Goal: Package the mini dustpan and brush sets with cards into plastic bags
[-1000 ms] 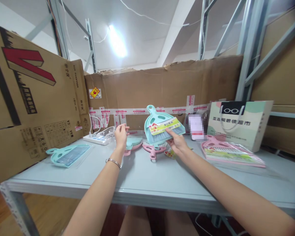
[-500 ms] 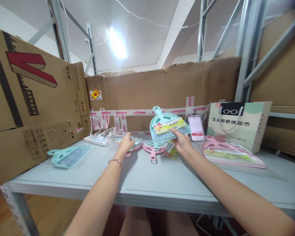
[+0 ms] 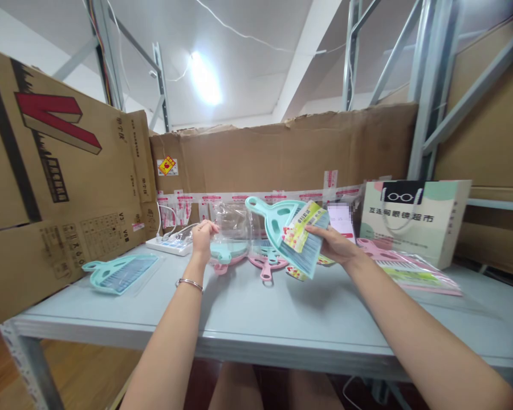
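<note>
My right hand (image 3: 336, 244) grips a mint dustpan-and-brush set (image 3: 284, 222) by its wide brush side, thumb over the printed card (image 3: 305, 226). The set is held tilted above the table, its looped handle pointing up and left. My left hand (image 3: 205, 234) is closed in a pinch on a clear plastic bag (image 3: 235, 221), which spreads upright to its right. Behind that bag lie a mint brush (image 3: 228, 249) and a pink dustpan (image 3: 221, 267), partly covered. Another pink dustpan (image 3: 266, 267) with a mint brush lies under the raised set.
At left lies a bagged mint set (image 3: 122, 273), with a white power strip (image 3: 169, 245) behind it. A bagged pink set (image 3: 414, 270), a paper bag (image 3: 414, 219) and a phone (image 3: 341, 219) stand or lie at right. Cardboard (image 3: 256, 154) walls the back.
My left hand has drawn left and up, raising the clear bag. My right hand has turned the mint set so its handle leans left, and moved slightly right.
</note>
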The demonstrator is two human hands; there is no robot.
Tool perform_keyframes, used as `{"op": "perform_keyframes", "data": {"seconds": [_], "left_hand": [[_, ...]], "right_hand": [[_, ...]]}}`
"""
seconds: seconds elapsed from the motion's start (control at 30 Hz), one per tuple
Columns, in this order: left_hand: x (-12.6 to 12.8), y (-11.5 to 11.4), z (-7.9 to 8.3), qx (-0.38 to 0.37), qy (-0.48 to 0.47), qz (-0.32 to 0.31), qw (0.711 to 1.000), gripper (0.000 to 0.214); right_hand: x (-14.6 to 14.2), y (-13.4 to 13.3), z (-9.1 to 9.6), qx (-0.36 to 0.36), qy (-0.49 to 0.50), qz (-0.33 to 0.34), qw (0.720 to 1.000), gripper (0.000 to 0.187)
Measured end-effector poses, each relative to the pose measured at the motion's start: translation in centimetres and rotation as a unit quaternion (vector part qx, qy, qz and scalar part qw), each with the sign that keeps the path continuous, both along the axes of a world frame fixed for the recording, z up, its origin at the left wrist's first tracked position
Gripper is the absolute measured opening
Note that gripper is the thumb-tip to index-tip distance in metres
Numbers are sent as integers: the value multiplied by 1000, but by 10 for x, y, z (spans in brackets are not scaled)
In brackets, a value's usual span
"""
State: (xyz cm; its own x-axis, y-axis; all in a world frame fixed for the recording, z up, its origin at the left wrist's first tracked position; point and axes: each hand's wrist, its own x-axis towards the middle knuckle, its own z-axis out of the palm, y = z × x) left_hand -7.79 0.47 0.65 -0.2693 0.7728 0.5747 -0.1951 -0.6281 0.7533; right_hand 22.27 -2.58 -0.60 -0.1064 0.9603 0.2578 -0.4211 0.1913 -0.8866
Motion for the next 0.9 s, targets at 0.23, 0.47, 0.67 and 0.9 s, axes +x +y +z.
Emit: {"op": "perform_keyframes", "data": {"seconds": [0.23, 0.47, 0.67, 0.9], "left_hand": [[-10, -6, 9, -8, -152, -154, 976, 18], [-12, -12, 12, -10, -164, -194, 967, 22], [-7, -13, 9, 5, -150, -227, 962, 23], [10, -17, 5, -46, -66, -234, 969, 9]], "right_hand": [[24, -4, 2, -53, -87, -23, 995, 27], [26, -7, 5, -70, -106, -7, 992, 30], [17, -9, 3, -78, -113, 15, 990, 28], [6, -7, -1, -72, -93, 33, 993, 22]]}}
